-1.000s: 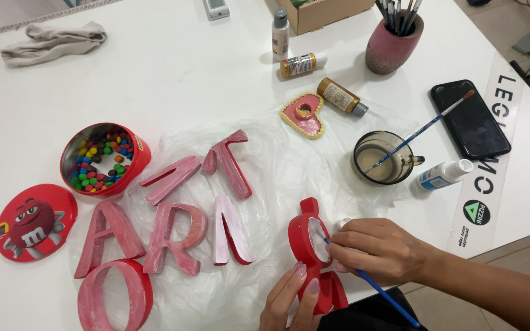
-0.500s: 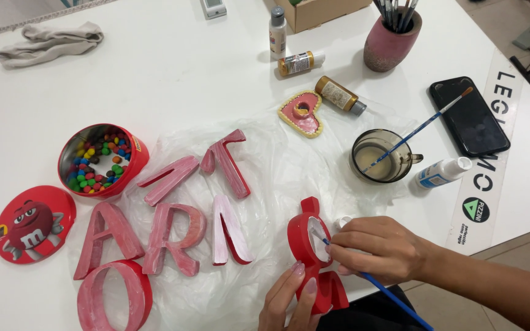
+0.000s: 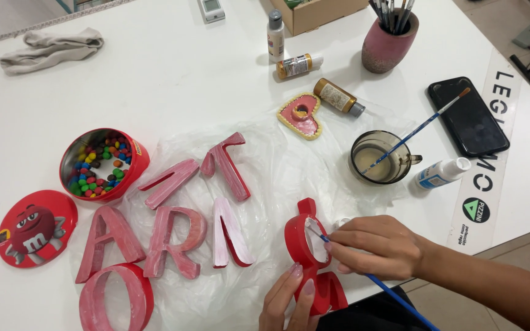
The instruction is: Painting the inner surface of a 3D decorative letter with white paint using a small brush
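Note:
My left hand (image 3: 288, 300) holds a red block letter (image 3: 308, 257) upright at the table's near edge, fingers on its lower part. My right hand (image 3: 378, 247) grips a thin blue-handled paintbrush (image 3: 394, 295) whose tip touches a white patch on the letter's side. Several pink and red painted letters (image 3: 173, 227) lie to the left on a clear plastic sheet (image 3: 277, 178).
A red tin of coloured candies (image 3: 102, 163) and its lid (image 3: 32, 228) sit at the left. A glass mug with a brush (image 3: 384, 158), a glue bottle (image 3: 441, 173), a black phone (image 3: 467, 116), paint bottles (image 3: 337, 97), a heart-shaped dish (image 3: 302, 115), a brush pot (image 3: 389, 41) and a cloth (image 3: 50, 49) lie beyond.
My right hand has shifted the brush tip slightly along the letter's white side. The left hand keeps holding the letter in place.

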